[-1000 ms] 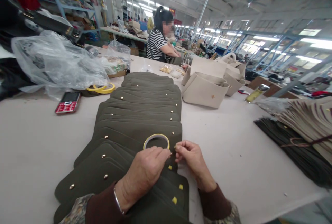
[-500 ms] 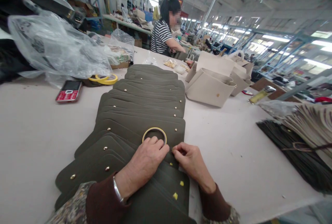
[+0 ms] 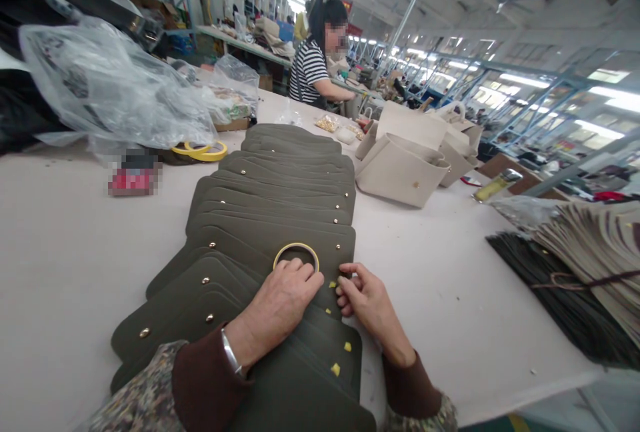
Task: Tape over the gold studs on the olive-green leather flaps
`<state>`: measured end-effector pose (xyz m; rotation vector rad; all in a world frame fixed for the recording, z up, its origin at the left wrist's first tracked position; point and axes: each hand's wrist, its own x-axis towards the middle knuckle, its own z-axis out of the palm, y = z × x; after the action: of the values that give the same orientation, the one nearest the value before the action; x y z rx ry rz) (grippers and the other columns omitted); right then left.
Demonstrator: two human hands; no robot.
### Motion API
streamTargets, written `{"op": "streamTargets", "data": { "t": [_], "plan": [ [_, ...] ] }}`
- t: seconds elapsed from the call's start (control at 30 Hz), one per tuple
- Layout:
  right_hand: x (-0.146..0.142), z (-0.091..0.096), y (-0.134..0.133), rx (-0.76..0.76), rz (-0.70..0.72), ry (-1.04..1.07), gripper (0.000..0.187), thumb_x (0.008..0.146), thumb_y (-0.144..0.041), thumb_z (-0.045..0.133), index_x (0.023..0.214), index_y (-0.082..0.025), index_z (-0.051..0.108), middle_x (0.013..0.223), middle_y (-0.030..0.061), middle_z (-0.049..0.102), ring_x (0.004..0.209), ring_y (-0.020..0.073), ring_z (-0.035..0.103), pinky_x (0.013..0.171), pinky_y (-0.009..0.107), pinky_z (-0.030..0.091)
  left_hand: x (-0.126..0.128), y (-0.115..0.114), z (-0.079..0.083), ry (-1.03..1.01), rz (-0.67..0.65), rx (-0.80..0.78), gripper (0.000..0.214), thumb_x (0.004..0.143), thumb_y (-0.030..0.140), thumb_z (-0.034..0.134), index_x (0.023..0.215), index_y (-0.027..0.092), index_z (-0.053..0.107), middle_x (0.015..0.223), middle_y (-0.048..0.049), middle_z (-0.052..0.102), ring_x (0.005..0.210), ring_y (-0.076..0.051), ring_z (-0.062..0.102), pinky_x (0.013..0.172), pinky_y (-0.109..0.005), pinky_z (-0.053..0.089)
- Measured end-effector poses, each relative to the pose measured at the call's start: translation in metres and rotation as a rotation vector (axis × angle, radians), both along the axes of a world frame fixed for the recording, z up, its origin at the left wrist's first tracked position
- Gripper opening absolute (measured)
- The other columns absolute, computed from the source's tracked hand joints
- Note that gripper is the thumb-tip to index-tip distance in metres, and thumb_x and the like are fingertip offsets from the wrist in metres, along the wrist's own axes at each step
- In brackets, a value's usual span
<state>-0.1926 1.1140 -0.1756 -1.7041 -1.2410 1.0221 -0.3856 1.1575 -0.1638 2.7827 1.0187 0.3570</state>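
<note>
Now, left hand [image 3: 283, 302] lies spread on overlapping olive leather flaps [image 3: 270, 239], just below one yellow tape roll [image 3: 296, 244]; right hand [image 3: 367, 305] curled at flap edge, grip unclear; two more rolls [image 3: 200, 151] far left.

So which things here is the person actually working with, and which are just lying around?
Working with: left hand, right hand, olive-green leather flaps with gold studs, yellow tape roll, small yellow tape squares.

Lying around: blurred red phone, plastic bags, beige handbags.
</note>
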Motion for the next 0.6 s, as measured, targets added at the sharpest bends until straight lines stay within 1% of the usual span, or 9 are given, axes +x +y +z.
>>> {"op": "streamTargets", "data": {
  "t": [0.03, 0.07, 0.1, 0.2, 0.3, 0.4, 0.53, 0.6],
  "plan": [
    [0.002, 0.0, -0.002, 0.001, -0.017, 0.055, 0.031, 0.084, -0.041, 0.057, 0.105, -0.019, 0.059, 0.067, -0.0013, 0.064, 0.052, 0.0159, 0.062, 0.044, 0.025, 0.051, 0.0, 0.0, 0.0, -0.002, 0.001, -0.001, 0.011, 0.094, 0.014, 0.047, 0.094, 0.02, 0.056, 0.094, -0.003, 0.059, 0.087, -0.022, 0.05, 0.076, -0.037, 0.039],
    [0.003, -0.001, -0.005, 0.019, -0.021, 0.067, 0.03, 0.084, -0.042, 0.059, 0.104, -0.019, 0.059, 0.067, -0.001, 0.064, 0.053, 0.0161, 0.062, 0.046, 0.025, 0.052, 0.0, 0.0, 0.001, -0.004, 0.002, 0.001, 0.011, 0.094, 0.015, 0.047, 0.094, 0.02, 0.056, 0.094, -0.003, 0.059, 0.087, -0.022, 0.05, 0.076, -0.037, 0.039],
    [0.003, -0.001, -0.008, 0.051, -0.012, 0.033, 0.028, 0.084, -0.042, 0.06, 0.099, -0.018, 0.061, 0.067, -0.0002, 0.065, 0.055, 0.0162, 0.063, 0.048, 0.025, 0.052, -0.001, 0.0, 0.001, -0.006, 0.001, 0.003, 0.011, 0.094, 0.015, 0.047, 0.094, 0.02, 0.056, 0.094, -0.0031, 0.059, 0.087, -0.022, 0.05, 0.076, -0.037, 0.039],
    [0.0, -0.004, -0.016, 0.205, 0.061, -0.243, 0.019, 0.087, -0.035, 0.06, 0.084, -0.018, 0.068, 0.071, 0.0035, 0.069, 0.063, 0.0173, 0.065, 0.059, 0.028, 0.052, 0.0, 0.0, 0.001, -0.012, -0.001, 0.018, 0.011, 0.094, 0.015, 0.047, 0.095, 0.02, 0.057, 0.094, -0.0034, 0.059, 0.087, -0.022, 0.05, 0.075, -0.037, 0.039],
    [-0.007, -0.007, -0.016, 0.344, 0.091, -0.494, 0.019, 0.088, -0.026, 0.055, 0.084, -0.019, 0.071, 0.081, 0.0061, 0.072, 0.072, 0.0198, 0.067, 0.071, 0.031, 0.05, 0.0, 0.0, 0.001, -0.017, -0.005, 0.033, 0.012, 0.093, 0.014, 0.047, 0.094, 0.02, 0.057, 0.093, -0.0035, 0.059, 0.087, -0.023, 0.05, 0.076, -0.038, 0.04],
    [-0.013, -0.008, -0.009, 0.338, 0.063, -0.571, 0.021, 0.088, -0.023, 0.053, 0.083, -0.017, 0.071, 0.079, 0.007, 0.072, 0.071, 0.0206, 0.067, 0.07, 0.031, 0.049, 0.0, 0.0, 0.002, -0.026, -0.019, 0.049, 0.012, 0.092, 0.012, 0.048, 0.092, 0.02, 0.057, 0.093, -0.0036, 0.059, 0.086, -0.023, 0.05, 0.076, -0.039, 0.043],
    [-0.015, -0.004, 0.0, 0.28, 0.02, -0.551, 0.018, 0.085, -0.023, 0.057, 0.075, -0.017, 0.071, 0.069, 0.0043, 0.069, 0.061, 0.0176, 0.063, 0.061, 0.027, 0.045, -0.003, 0.0, 0.005, -0.079, -0.041, 0.068, 0.011, 0.092, 0.012, 0.048, 0.091, 0.019, 0.057, 0.09, -0.0036, 0.059, 0.083, -0.023, 0.052, 0.075, -0.039, 0.046],
    [-0.013, 0.0, 0.001, 0.228, 0.047, -0.516, 0.017, 0.082, -0.022, 0.06, 0.07, -0.018, 0.07, 0.063, 0.0014, 0.067, 0.056, 0.0153, 0.06, 0.057, 0.025, 0.042, -0.005, 0.0, 0.006, -0.141, -0.061, 0.067, 0.013, 0.094, 0.013, 0.047, 0.094, 0.019, 0.057, 0.089, -0.0032, 0.06, 0.08, -0.021, 0.054, 0.073, -0.036, 0.049]
  ]
}}
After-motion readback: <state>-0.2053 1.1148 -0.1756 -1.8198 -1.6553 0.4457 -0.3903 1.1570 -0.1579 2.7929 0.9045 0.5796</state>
